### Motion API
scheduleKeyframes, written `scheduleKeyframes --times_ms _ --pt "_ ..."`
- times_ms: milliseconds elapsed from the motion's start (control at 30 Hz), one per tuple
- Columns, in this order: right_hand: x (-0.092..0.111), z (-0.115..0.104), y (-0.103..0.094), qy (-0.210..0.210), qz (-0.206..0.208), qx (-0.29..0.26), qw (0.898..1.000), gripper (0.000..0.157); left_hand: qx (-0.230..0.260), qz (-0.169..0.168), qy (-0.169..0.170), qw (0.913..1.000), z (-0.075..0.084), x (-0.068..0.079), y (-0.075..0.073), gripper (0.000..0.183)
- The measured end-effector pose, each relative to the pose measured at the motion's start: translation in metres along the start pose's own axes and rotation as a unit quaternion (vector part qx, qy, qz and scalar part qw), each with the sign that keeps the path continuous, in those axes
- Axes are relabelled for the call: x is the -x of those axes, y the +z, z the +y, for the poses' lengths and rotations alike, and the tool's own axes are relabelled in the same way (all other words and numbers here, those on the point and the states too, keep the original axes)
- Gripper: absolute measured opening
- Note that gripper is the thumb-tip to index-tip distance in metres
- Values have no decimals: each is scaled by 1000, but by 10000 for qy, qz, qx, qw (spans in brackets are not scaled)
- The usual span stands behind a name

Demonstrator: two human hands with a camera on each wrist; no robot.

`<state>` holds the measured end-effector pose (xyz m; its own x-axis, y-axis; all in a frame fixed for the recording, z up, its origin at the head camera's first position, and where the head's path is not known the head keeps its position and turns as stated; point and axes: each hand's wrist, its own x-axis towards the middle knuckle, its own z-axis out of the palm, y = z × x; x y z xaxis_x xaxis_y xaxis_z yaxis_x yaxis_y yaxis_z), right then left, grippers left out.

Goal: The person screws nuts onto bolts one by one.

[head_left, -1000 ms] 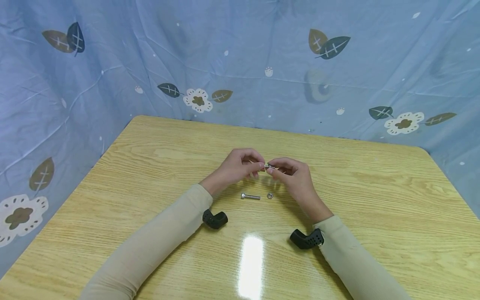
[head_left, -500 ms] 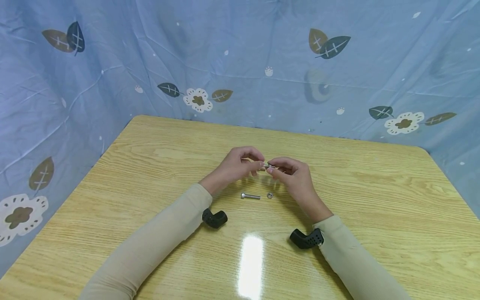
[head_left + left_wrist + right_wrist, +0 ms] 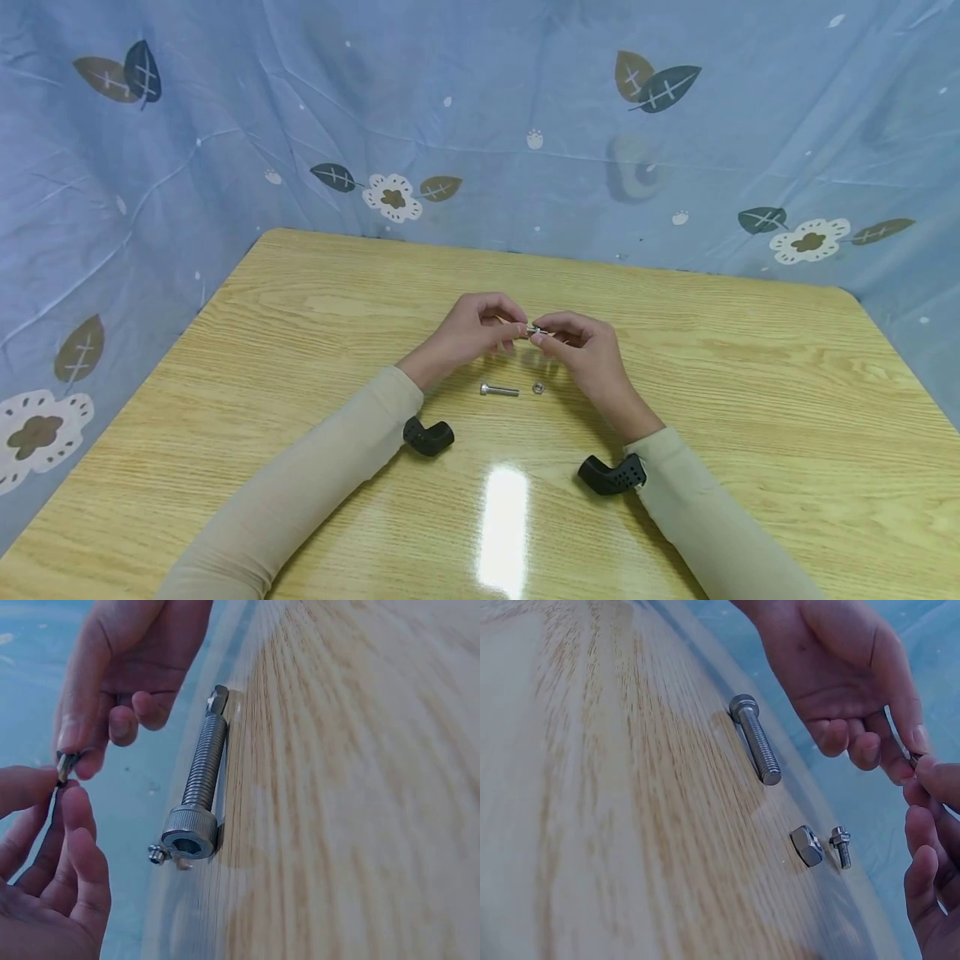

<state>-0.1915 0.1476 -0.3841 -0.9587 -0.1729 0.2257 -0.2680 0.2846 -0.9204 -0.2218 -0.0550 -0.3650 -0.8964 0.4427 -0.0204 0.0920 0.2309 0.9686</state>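
Sleeves (image 3: pixel 300 492) in beige reached up from the bottom corners of the head view, each with a black mount (image 3: pixel 430 437) at the cuff. Between them, at bottom centre, glare (image 3: pixel 503 533) whitened the table (image 3: pixel 750 375).

Just below the middle of the frame, a bolt (image 3: pixel 500 390) lay on its side, head to the left; a nut (image 3: pixel 535 388) lay just right of its tip, not touching. No fingers were on either.

Above these, near the frame's centre, the left hand (image 3: pixel 474 327) and right hand (image 3: pixel 594 352) met almost fingertip to fingertip. Each pinched a thin metal screw (image 3: pixel 537 332) between thumb and forefinger, the other fingers bent loosely; whether a second piece sat on it was too small to tell. A small bolt (image 3: pixel 841 846) showed past the nut at the lower right of the right wrist view.

Across the top hung a blue curtain (image 3: pixel 495 50), printed with leaves and flowers.

Little had changed over the last second: the head view shifted slightly, while the hands kept their pinch, suggesting fine fingertip work under way. Any turning could not be made out.
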Motion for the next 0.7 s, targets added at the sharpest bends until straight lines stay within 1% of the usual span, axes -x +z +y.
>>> scheduleKeyframes --times_ms 200,300,400,500,700 --pt "-1 1 1 32 -19 84 10000 23 36 9 47 10000 1 1 0 9" --pt "-1 3 2 31 -48 89 9999 23 29 7 -24 10000 1 1 0 11" --pt "0 3 2 29 -79 40 10000 23 18 -68 -144 9999 1 1 0 12" --pt "0 1 2 39 -70 12 10000 23 -30 -140 -195 9997 1 1 0 13" --pt "1 -1 1 23 -21 78 10000 24 -50 -96 -119 9999 1 0 1 13"
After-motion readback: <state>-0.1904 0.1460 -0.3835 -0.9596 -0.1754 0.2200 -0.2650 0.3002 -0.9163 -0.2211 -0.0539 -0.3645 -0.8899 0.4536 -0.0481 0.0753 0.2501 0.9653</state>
